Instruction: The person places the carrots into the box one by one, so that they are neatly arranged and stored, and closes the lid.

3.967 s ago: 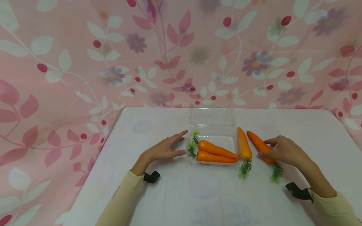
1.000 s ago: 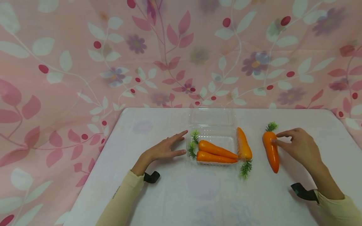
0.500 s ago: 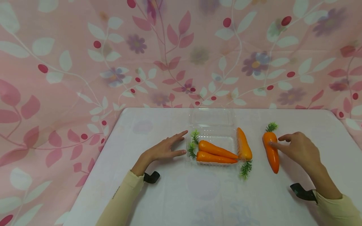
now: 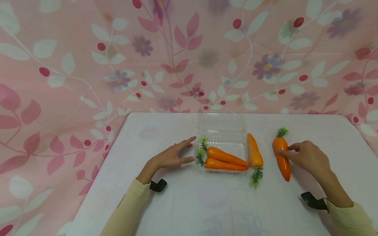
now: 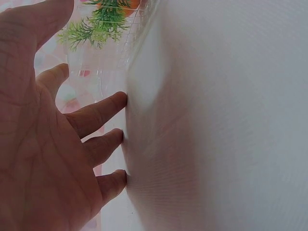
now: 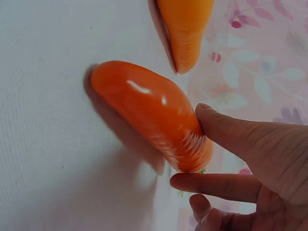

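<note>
My right hand (image 4: 310,158) is at the carrot (image 4: 282,160) on the right, pinching its thick part between thumb and index finger. This carrot points its tip toward me, with its green top at the far end. In the right wrist view, the thumb (image 6: 224,127) lies on the orange carrot (image 6: 144,108) and the index fingertip meets its other side. My left hand (image 4: 169,155) rests on the table with fingers spread, left of the clear plastic box (image 4: 236,146). Two carrots (image 4: 225,164) lie side by side in that box, leaves to the left.
A yellower carrot (image 4: 255,151) leans along the box's right side, leaves toward me. The box's clear lid (image 4: 221,122) is folded back behind it. A white cloth covers the table (image 4: 183,209), and a pink floral curtain (image 4: 183,59) hangs behind.
Since the earliest frame, my right hand has turned the carrot around, so its leaves now point away. Lately hand and carrot have shifted slightly left. The left hand stays still.
</note>
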`<state>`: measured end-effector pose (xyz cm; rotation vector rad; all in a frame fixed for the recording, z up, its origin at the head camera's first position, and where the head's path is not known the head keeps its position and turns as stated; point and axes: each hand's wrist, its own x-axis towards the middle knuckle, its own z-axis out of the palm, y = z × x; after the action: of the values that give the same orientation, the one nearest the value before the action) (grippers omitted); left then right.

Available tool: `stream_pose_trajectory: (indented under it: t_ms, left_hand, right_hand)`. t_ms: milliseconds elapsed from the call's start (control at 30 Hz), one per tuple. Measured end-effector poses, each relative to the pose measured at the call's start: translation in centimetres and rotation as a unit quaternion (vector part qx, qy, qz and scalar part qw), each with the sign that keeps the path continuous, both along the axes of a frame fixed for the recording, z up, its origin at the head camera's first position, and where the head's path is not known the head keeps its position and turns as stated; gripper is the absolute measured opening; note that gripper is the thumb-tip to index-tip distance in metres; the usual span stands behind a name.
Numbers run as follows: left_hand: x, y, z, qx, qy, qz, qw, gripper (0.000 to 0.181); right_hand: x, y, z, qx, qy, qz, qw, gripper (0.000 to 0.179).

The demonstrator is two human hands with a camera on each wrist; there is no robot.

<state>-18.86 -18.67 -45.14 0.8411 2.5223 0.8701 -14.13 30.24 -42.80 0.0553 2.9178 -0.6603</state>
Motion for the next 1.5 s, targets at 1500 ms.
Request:
stream_pose_trajectory:
  t_ms: [1500]
  left_hand:
    - [0.0,0.0,0.0,-0.003,-0.002,0.0,1.0,0.084]
  right_hand:
    - [0.0,-1.3,1.7,-0.007,0.053,0.029,0.9981,0.068]
